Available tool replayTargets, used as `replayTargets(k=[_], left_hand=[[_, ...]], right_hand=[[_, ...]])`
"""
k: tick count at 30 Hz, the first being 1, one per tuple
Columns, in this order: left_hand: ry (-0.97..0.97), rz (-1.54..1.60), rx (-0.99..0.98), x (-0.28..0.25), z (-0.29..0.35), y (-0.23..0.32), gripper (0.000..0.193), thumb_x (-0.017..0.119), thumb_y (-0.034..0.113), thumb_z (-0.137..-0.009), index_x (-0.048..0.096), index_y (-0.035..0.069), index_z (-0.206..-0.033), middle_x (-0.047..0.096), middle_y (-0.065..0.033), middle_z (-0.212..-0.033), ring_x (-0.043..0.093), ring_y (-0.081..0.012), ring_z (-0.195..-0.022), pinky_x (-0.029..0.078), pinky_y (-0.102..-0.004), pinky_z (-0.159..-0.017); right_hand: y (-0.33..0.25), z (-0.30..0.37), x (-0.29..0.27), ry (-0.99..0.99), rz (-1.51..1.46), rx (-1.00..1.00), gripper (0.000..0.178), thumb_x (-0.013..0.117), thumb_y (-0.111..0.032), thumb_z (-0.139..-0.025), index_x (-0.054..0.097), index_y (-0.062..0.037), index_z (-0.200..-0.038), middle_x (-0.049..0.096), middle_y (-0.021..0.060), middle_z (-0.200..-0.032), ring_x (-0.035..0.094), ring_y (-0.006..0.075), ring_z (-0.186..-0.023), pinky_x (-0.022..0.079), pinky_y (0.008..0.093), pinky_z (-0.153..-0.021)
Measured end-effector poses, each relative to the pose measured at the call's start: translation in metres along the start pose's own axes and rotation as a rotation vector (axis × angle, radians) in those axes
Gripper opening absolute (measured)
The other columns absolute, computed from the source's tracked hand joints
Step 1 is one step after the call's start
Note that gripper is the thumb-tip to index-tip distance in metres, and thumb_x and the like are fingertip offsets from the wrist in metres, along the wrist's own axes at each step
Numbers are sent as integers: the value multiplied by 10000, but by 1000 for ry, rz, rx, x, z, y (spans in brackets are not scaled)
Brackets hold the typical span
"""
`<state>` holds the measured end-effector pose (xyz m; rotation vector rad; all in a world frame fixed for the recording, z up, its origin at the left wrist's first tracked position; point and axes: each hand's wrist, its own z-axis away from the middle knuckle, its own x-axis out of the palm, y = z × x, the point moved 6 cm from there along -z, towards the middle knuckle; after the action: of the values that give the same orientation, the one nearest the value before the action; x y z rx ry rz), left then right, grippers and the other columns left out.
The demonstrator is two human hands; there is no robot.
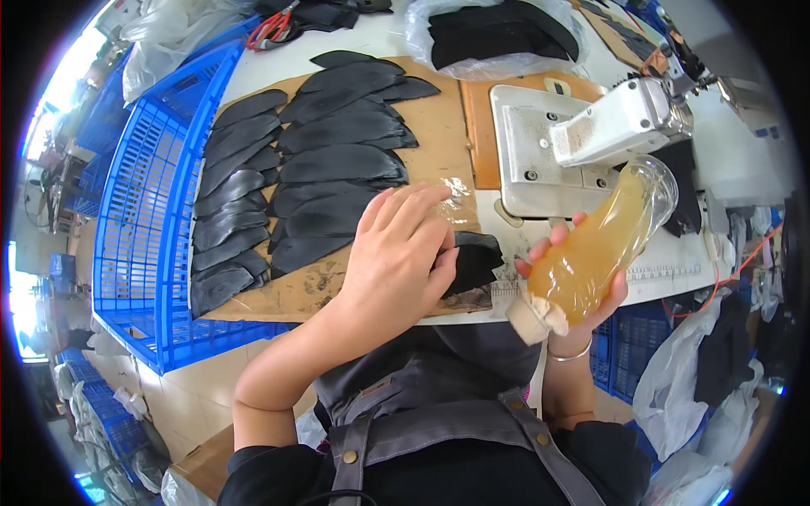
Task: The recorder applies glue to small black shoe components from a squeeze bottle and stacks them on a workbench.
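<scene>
My right hand (609, 297) grips a clear plastic bottle (582, 266) of thick amber liquid. The bottle is tilted, its pale, crusted cap end low toward me and its clear base up at the right. My left hand (403, 244) hovers over the tan board (337, 305), back upward, fingers loosely bent and thumb apart; nothing shows in it. Its fingertips are beside a shiny transparent patch (456, 202) on the board. Overlapping black leaf-shaped pieces (337, 173) lie in rows left of that hand. More black pieces (474, 260) lie at the near edge, partly behind my left thumb.
A blue plastic crate (152, 228) stands against the board's left side. The white sewing machine (612, 125) occupies the table's right. At the back are red-handled scissors (272, 29) and a clear bag (498, 38) of black pieces. An orange cord (747, 266) hangs at right.
</scene>
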<state>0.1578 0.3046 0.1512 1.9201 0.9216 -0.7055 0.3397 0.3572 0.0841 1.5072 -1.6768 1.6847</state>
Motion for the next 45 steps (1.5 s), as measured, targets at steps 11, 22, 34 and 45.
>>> replayTargets(k=[11,22,34,45], left_hand=[[50,164,-49,8,8,-9,142,665,80,-683,543,42,-745,570,-165,-1130,520,-336,-1075,385,-425,-927],[706,503,-439,-103,53,-79,51,622,17,-799,575,15,-822,583,-132,-1125,544,-175,-1023,415,-299,-896],[902,-125,-508,-246,55,-233,228,697,231,-760,663,9,-801,615,-147,-1099,564,-218,-999,408,-318,-902],[373,-412,-430,-150,2,-284,119,714,228,-649,688,123,-699,656,-94,-951,568,-296,-967,410,-376,-887]], right_hand=[[25,10,34,-148,-98,136,729,504,-542,-842,274,-36,-1314,473,135,-1022,551,320,-898,318,661,-969],[33,5,12,-19,-19,139,724,510,-516,-838,287,-49,-1345,477,145,-1085,547,303,-950,391,577,-963],[33,5,10,-42,14,163,699,505,-503,-847,300,-33,-1323,480,162,-1086,554,330,-944,466,519,-901],[34,5,3,45,-45,187,707,542,-517,-814,326,-45,-1294,514,175,-1054,586,355,-928,485,522,-880]])
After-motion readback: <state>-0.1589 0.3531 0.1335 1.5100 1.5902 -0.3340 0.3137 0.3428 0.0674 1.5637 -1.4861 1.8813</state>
